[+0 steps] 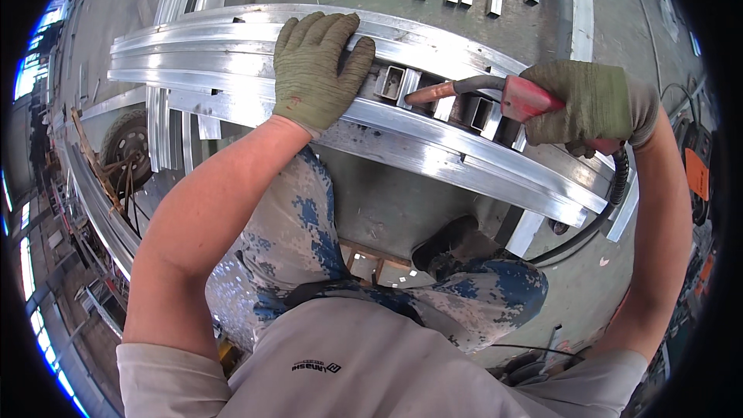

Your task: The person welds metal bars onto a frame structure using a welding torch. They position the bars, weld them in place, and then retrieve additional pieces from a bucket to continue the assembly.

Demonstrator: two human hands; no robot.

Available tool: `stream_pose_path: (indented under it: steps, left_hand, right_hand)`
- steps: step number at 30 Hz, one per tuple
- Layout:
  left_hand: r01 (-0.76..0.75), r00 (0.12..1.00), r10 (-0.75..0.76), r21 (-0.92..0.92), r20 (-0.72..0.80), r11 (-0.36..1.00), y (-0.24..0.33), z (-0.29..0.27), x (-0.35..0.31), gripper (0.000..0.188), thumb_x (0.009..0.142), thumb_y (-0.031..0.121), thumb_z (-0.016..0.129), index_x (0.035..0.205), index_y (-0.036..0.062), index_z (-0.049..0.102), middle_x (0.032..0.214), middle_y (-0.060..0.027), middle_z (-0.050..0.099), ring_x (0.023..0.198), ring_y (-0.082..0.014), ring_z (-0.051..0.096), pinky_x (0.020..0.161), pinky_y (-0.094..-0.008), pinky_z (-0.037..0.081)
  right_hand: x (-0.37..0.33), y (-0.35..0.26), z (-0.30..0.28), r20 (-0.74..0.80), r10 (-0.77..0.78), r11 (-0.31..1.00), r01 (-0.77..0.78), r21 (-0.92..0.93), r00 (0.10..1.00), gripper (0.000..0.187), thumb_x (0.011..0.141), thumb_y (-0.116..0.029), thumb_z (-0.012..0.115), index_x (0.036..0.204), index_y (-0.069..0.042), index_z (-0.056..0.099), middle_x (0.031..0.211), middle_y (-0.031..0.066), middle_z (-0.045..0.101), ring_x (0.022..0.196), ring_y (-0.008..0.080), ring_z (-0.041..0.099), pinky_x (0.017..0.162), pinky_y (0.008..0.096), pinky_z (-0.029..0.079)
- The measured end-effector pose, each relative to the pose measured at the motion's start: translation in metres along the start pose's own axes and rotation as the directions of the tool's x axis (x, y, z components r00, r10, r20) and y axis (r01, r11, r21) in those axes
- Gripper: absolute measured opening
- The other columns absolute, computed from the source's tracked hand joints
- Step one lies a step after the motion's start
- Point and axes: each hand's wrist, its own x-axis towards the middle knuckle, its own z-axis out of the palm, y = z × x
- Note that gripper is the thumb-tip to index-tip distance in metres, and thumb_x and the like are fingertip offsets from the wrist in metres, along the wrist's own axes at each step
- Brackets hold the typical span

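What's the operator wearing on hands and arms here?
Both the left hand and right hand wear olive-green knit work gloves, grimy and worn, ending at the wrists. Forearms are bare; short light-grey T-shirt sleeves cover only the upper arms.

The long frame rails (433, 135) are bare metal with a bright, brushed sheen — glossy where the light strikes, dulled with grey smears near the joints. The short square tube stubs (391, 81) between them look matt and sooty. The welding torch (495, 93) has a coppery, dull metal nozzle, a black neck and a red plastic grip with a mild shine. Both the left hand (317, 70) and right hand (592, 104) wear knitted olive cloth gloves — coarse, fuzzy, soiled. The black cable (611, 201) looks like smooth rubber. The concrete floor (387, 201) is matt, grey and scuffed.
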Motion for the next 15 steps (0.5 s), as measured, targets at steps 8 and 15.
stream_pose_path:
  steps: [8,15]
  left_hand:
    - [-0.016,1.0,0.016,0.016,0.001,1.0,0.0,-0.004,-0.003,0.037,0.098,0.034,0.071,0.123,0.0065,0.074,0.122,-0.0157,0.073,0.121,-0.0399,0.064,0.112,-0.053,0.042]
    - [-0.048,0.999,0.048,-0.012,-0.006,0.999,0.004,-0.002,0.003,0.037,0.098,0.035,0.07,0.121,0.0067,0.075,0.119,-0.0145,0.074,0.119,-0.0377,0.065,0.113,-0.0527,0.041]
  right_hand:
    - [0.003,-0.008,-0.01,0.016,0.033,0.997,-0.032,-0.072,0.999,0.064,0.077,-0.039,0.091,0.126,-0.003,0.073,0.084,0.0088,0.074,0.061,0.0156,0.069,0.055,0.0305,0.057]
    - [-0.005,-0.002,-0.006,-0.023,0.012,0.998,-0.013,-0.06,1.0,0.054,0.083,-0.03,0.091,0.125,-0.001,0.074,0.085,0.0073,0.076,0.061,0.0131,0.069,0.053,0.0288,0.057]
